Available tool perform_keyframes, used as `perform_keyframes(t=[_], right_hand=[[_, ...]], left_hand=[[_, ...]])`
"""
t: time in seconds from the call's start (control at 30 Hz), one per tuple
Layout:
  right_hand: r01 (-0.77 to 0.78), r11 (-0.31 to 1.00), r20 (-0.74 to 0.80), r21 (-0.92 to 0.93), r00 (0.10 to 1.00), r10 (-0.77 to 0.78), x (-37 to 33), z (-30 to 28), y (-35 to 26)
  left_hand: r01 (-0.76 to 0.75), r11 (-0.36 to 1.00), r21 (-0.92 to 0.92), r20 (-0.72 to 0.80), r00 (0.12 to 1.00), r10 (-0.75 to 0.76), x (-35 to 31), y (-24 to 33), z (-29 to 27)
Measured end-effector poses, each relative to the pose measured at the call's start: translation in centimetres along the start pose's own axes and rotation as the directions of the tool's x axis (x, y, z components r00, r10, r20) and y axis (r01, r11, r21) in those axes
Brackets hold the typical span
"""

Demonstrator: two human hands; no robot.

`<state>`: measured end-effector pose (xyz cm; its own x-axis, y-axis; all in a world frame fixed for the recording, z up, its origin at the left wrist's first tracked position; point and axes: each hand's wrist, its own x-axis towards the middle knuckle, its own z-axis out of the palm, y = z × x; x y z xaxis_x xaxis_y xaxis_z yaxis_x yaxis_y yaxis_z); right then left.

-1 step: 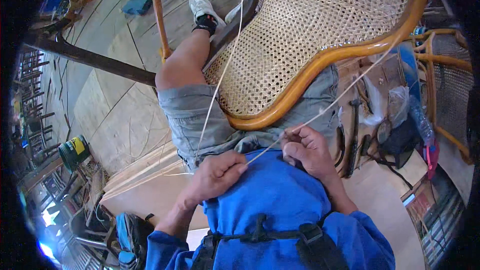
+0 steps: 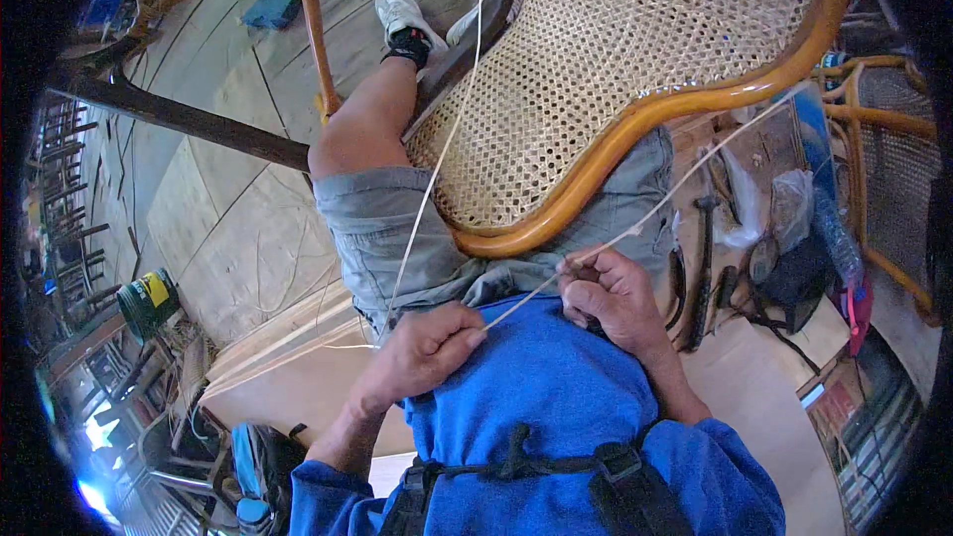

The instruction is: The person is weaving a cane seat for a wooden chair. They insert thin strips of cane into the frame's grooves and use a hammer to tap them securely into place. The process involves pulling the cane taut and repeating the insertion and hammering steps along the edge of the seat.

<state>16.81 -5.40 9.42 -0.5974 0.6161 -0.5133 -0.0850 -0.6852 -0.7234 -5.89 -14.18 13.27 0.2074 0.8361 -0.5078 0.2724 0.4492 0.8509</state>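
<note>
A pale cane strand (image 2: 696, 171) is stretched between my hands in front of my blue shirt. My left hand (image 2: 427, 345) is closed around one part of it. With thumb and fingertips, my right hand (image 2: 611, 300) pinches it further along, and a length with a small knot runs past that hand to the upper right. Another stretch of strand (image 2: 435, 174) rises from beside my left hand to the dark frame above. Across my lap rests a woven cane panel (image 2: 606, 60) edged by a curved, glossy rattan frame (image 2: 596, 174).
Hand tools (image 2: 703, 268) and clear plastic bags (image 2: 791, 206) lie at my right, near another rattan piece (image 2: 862, 139). Rattan poles (image 2: 314, 30) cross the upper left. A green bucket (image 2: 147, 306) and a backpack (image 2: 260, 467) are at left. Thin wood strips (image 2: 288, 337) lie beside me.
The strand beyond my right hand has swung slightly down and to the right. My hands have barely moved, and both keep their grip.
</note>
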Motion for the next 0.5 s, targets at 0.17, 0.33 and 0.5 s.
perform_keyframes(t=[0.17,0.33,0.5], right_hand=[[-0.026,1.000,-0.018,0.011,1.000,0.026,0.1,0.4,0.2],[-0.021,1.000,0.014,-0.021,1.000,0.021,0.3,-0.1,-0.2],[0.000,1.000,-0.128,-0.008,0.992,-0.001,0.2,-0.7,-0.3]], left_hand=[[0.218,0.970,-0.110,0.057,0.975,-0.213,-2.1,-0.7,-1.1],[0.165,0.982,-0.092,0.044,0.986,-0.161,-4.4,-3.1,-2.2],[0.219,0.975,-0.042,0.029,0.976,-0.218,-7.2,-3.7,-4.3]])
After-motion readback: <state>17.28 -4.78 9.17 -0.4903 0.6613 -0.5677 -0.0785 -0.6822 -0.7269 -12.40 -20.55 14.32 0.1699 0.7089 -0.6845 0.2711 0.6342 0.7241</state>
